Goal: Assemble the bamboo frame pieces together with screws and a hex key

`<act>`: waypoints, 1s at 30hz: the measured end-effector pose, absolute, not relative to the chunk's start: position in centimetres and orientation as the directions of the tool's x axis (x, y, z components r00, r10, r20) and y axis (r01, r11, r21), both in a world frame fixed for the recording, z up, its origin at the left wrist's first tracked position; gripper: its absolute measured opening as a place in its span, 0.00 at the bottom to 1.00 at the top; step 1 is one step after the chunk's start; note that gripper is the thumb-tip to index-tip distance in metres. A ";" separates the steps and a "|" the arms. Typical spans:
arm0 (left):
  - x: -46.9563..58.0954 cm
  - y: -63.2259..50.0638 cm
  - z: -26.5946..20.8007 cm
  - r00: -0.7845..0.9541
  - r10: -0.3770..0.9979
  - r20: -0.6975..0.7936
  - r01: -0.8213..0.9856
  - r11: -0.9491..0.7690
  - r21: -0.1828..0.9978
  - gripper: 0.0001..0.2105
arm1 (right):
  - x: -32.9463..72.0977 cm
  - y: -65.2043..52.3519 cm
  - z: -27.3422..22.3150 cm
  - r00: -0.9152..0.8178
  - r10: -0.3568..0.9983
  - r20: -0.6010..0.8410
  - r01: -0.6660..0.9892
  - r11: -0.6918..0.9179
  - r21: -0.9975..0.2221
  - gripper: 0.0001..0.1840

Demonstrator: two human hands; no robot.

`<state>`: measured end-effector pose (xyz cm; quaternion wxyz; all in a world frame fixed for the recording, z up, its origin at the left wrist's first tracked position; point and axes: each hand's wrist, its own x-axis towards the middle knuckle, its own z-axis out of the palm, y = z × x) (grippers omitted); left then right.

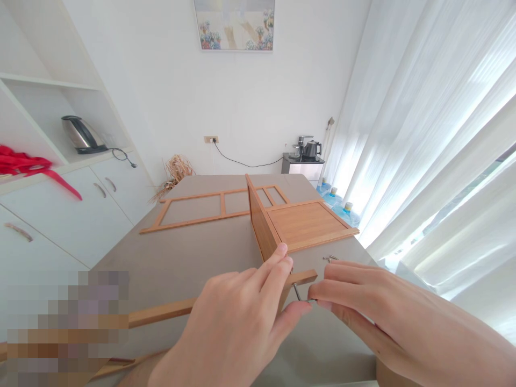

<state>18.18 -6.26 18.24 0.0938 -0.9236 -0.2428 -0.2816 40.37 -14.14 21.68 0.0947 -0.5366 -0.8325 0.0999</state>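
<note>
My right hand [368, 309] is closed, with the thumb and fingertips pinching the end of a small L-shaped Allen key [297, 292]. The key's other leg meets a wooden rail [303, 277] at the near end of an upright wooden panel [261, 223]. My left hand [237, 317] grips around the near end of this panel, index and middle fingers along its top edge. Its thumb reaches close to the bend of the key. The fingers hide part of the joint. Several small screws [331, 258] lie on the table just beyond my right hand.
On the grey table [193, 250] lie a flat wooden panel [308, 220] and an open wooden frame [193, 219]. A wooden bar [161, 313] extends left from behind my left hand. Blue water bottles [349, 214] stand past the right edge. The lower left is pixelated.
</note>
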 end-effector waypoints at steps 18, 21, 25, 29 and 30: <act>18.2 -6.2 18.5 0.727 0.396 0.561 0.496 -0.868 -0.030 0.20 | 40.2 -14.1 21.7 -0.390 0.918 0.074 0.864 0.392 -0.317 0.16; 18.2 -6.2 18.6 0.728 0.394 0.560 0.493 -0.869 -0.030 0.20 | 40.2 -14.2 21.6 -0.375 0.923 0.085 0.865 0.381 -0.326 0.16; 18.2 -6.2 18.5 0.725 0.389 0.568 0.498 -0.866 -0.043 0.20 | 40.0 -14.2 21.6 -0.365 0.924 0.112 0.866 0.382 -0.322 0.15; 18.2 -6.2 18.3 0.724 0.380 0.575 0.495 -0.868 -0.051 0.19 | 40.0 -14.1 21.6 -0.356 0.924 0.137 0.870 0.381 -0.314 0.15; 18.2 -6.2 18.3 0.723 0.377 0.579 0.494 -0.868 -0.053 0.19 | 40.0 -14.0 21.6 -0.354 0.926 0.131 0.870 0.377 -0.317 0.15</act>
